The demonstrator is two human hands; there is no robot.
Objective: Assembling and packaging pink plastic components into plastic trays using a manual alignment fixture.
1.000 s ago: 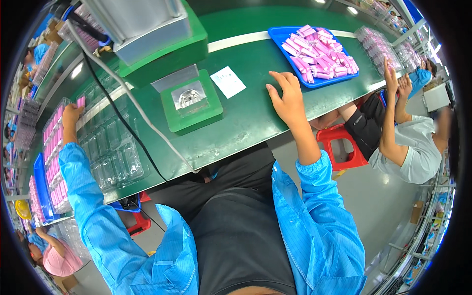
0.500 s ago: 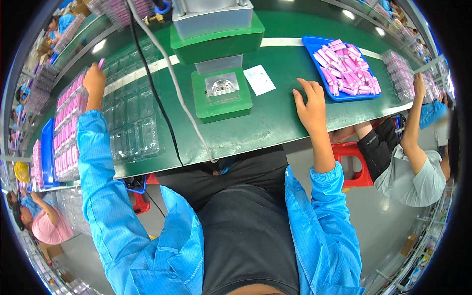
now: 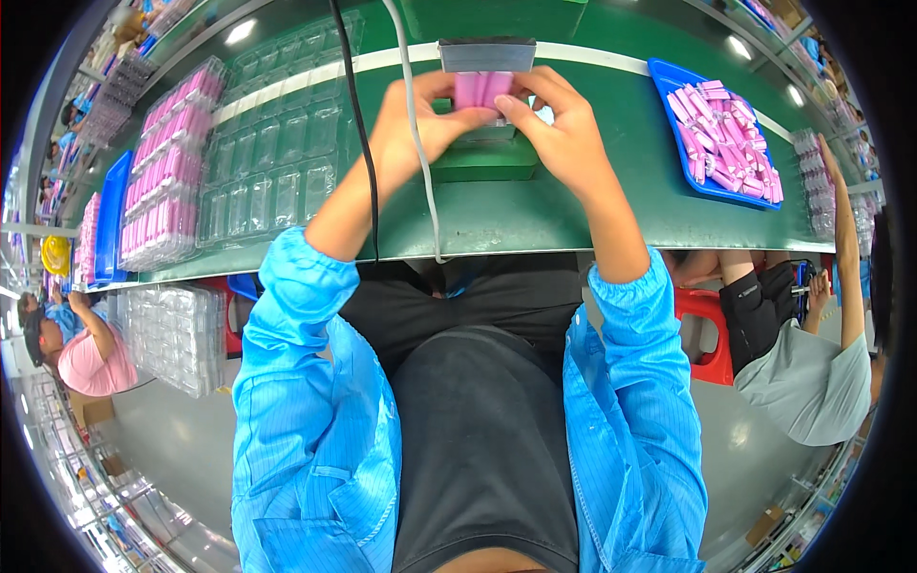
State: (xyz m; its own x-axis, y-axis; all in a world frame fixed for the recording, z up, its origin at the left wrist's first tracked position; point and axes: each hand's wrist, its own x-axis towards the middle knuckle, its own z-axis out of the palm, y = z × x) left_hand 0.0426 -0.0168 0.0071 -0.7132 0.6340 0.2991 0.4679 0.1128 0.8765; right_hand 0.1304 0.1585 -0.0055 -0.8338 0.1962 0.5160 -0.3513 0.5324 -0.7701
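Note:
Just under the grey metal plate [image 3: 487,54] of a press, a small cluster of short pink oblong pieces [image 3: 480,89] stands upright on the green-based fixture [image 3: 485,164]. My left hand [image 3: 420,122] closes on the cluster from its left side, thumb pressed to the front. From the other side my right hand [image 3: 564,129] grips it too, thumb tip on the lower front. The hands hide the fixture's top and most of the fingers behind the pieces. Loose pink pieces [image 3: 721,129] fill a blue tray [image 3: 735,191] to the right.
Clear plastic trays filled with pink pieces [image 3: 167,167] stand at the left, beside clear trays with vacant pockets [image 3: 272,158]. A black cable [image 3: 358,115] and a grey hose [image 3: 413,105] hang before my left forearm. A co-worker [image 3: 807,372] sits at the right near a red stool [image 3: 705,334].
My left hand has come from the filled trays at the left to the fixture. My right hand has left the tabletop and joined it at the pink pieces. The view has shifted.

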